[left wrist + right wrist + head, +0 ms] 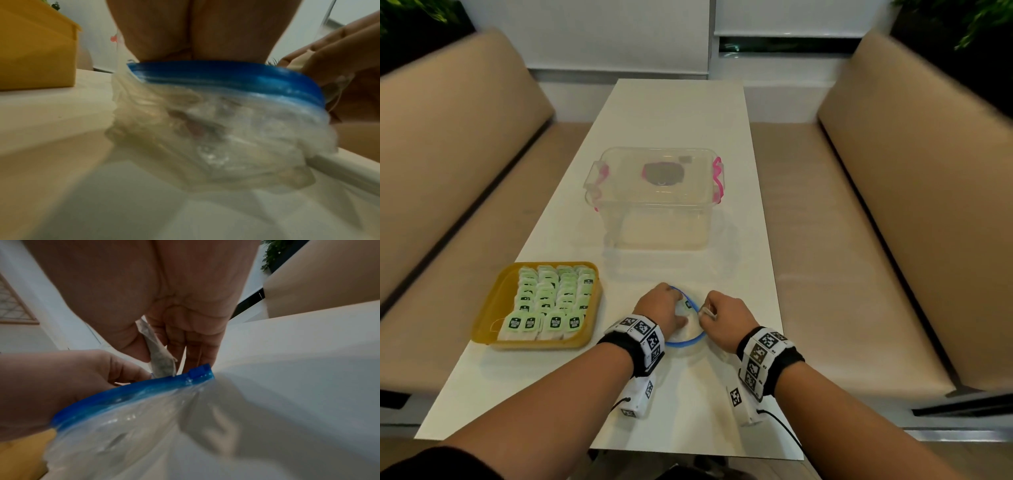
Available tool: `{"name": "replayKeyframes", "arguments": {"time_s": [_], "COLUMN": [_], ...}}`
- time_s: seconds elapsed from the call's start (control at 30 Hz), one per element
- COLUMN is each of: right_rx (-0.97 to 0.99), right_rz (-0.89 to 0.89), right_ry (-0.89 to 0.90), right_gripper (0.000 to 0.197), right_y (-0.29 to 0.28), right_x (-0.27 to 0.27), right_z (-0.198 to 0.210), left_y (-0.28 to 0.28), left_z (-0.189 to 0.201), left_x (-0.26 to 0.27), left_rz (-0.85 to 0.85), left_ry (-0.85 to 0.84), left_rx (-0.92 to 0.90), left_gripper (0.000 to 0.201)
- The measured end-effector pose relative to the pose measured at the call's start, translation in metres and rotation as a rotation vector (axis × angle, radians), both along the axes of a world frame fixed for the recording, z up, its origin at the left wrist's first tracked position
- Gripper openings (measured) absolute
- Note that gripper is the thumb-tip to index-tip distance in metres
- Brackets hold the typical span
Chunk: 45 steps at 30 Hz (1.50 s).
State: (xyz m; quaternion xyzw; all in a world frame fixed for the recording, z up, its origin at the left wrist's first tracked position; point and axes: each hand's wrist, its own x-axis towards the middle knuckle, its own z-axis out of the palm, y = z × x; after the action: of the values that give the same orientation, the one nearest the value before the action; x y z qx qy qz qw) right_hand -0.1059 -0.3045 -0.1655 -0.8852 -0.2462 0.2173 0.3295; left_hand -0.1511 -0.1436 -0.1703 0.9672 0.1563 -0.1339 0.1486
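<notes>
The right grip [164, 331] pinches a small white paper tea bag [161, 361] between thumb and fingertips. The tea bag hangs downward, and its lower end meets the mouth of a clear plastic zip bag with a blue seal strip [131, 390]. How far the tea bag reaches inside cannot be told.

The left grip [661, 307] is curled over the opposite side of the blue strip and holds the mouth open in a loop. In the left wrist view the fingers show blurred through the crumpled plastic below the strip.

The zip bag sits on the long white worktop [681, 120], near the person, with both grips close together over its opening.

Just beside it, on the left, lies a shallow yellow plastic tray [491, 310] filled with rows of tea bags with green tags [551, 301].

Farther along the worktop, apart from the bag, stands a clear plastic storage box with pink side latches [654, 209], its lid on. Beige padded benches [448, 154] run along both sides of the worktop.
</notes>
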Motion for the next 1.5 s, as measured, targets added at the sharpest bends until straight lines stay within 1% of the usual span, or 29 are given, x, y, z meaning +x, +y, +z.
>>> {"name": "replayKeyframes", "arguments": {"time_s": [0.17, 0.27, 0.33, 0.4, 0.47, 0.57, 0.63, 0.7, 0.8, 0.87, 0.9, 0.97, 1.03, 1.1, 1.17, 1.23, 1.37, 1.43, 1.5], "right_rx": [-0.003, -0.015, -0.02, -0.026, -0.024, 0.032, 0.102, 0.162, 0.236, 0.302, 0.329, 0.353, 0.356, 0.366, 0.374, 0.354, 0.307, 0.32, 0.322], "right_rz": [-0.032, -0.015, -0.012, -0.019, -0.039, -0.085, -0.114, -0.145, -0.144, -0.115, -0.095, -0.04, 0.0, 0.0, -0.003, 0.017, 0.072, 0.092, 0.106], "right_ry": [0.012, -0.009, -0.026, -0.038, -0.047, -0.052, -0.049, -0.059, 0.015, 0.073, 0.09, 0.087, 0.047, 0.017, 0.002, -0.032, -0.118, -0.103, -0.082], "right_gripper": [0.014, 0.022, 0.027, 0.027, 0.028, 0.029, 0.033, 0.033, 0.019, 0.008, 0.006, 0.011, 0.011, 0.009, 0.011, 0.009, 0.012, 0.012, 0.018], "right_y": [0.001, 0.001, 0.001, 0.002, 0.004, 0.005, 0.004, 0.004, 0.011, 0.02, 0.026, 0.039, 0.053, 0.065, 0.075, 0.084, 0.104, 0.116, 0.129], "right_x": [0.001, 0.002, 0.002, 0.003, 0.004, 0.005, 0.006, 0.007, 0.007, 0.005, 0.004, 0.004, 0.003, 0.002, -0.001, -0.004, -0.011, -0.014, -0.019], "right_z": [0.002, 0.002, 0.004, 0.005, 0.007, 0.01, 0.013, 0.017, 0.023, 0.029, 0.033, 0.043, 0.049, 0.053, 0.055, 0.056, 0.061, 0.065, 0.069], "left_y": [-0.003, -0.004, -0.004, -0.002, 0.002, 0.011, 0.021, 0.033, 0.046, 0.053, 0.056, 0.062, 0.068, 0.073, 0.078, 0.086, 0.105, 0.114, 0.125], "left_z": [0.003, 0.005, 0.007, 0.007, 0.008, 0.017, 0.024, 0.031, 0.043, 0.052, 0.055, 0.061, 0.065, 0.068, 0.071, 0.076, 0.089, 0.096, 0.103], "left_x": [0.006, 0.007, 0.006, 0.002, -0.002, -0.009, -0.014, -0.02, -0.029, -0.032, -0.033, -0.035, -0.038, -0.042, -0.047, -0.05, -0.053, -0.057, -0.06], "left_rz": [-0.005, 0.011, 0.005, 0.017, 0.056, 0.053, 0.054, 0.083, 0.153, 0.176, 0.176, 0.164, 0.137, 0.11, 0.105, 0.114, 0.098, 0.085, 0.079], "left_ry": [0.05, 0.097, 0.124, 0.117, 0.068, 0.052, 0.023, -0.067, -0.262, -0.365, -0.401, -0.434, -0.432, -0.415, -0.409, -0.445, -0.526, -0.534, -0.54], "left_rx": [0.028, 0.053, 0.037, -0.003, -0.084, -0.193, -0.275, -0.363, -0.501, -0.561, -0.582, -0.598, -0.58, -0.567, -0.573, -0.57, -0.526, -0.543, -0.554], "left_gripper": [0.032, 0.019, 0.014, 0.008, 0.022, 0.039, 0.046, 0.052, 0.062, 0.061, 0.059, 0.053, 0.042, 0.034, 0.033, 0.032, 0.009, 0.003, 0.003]}}
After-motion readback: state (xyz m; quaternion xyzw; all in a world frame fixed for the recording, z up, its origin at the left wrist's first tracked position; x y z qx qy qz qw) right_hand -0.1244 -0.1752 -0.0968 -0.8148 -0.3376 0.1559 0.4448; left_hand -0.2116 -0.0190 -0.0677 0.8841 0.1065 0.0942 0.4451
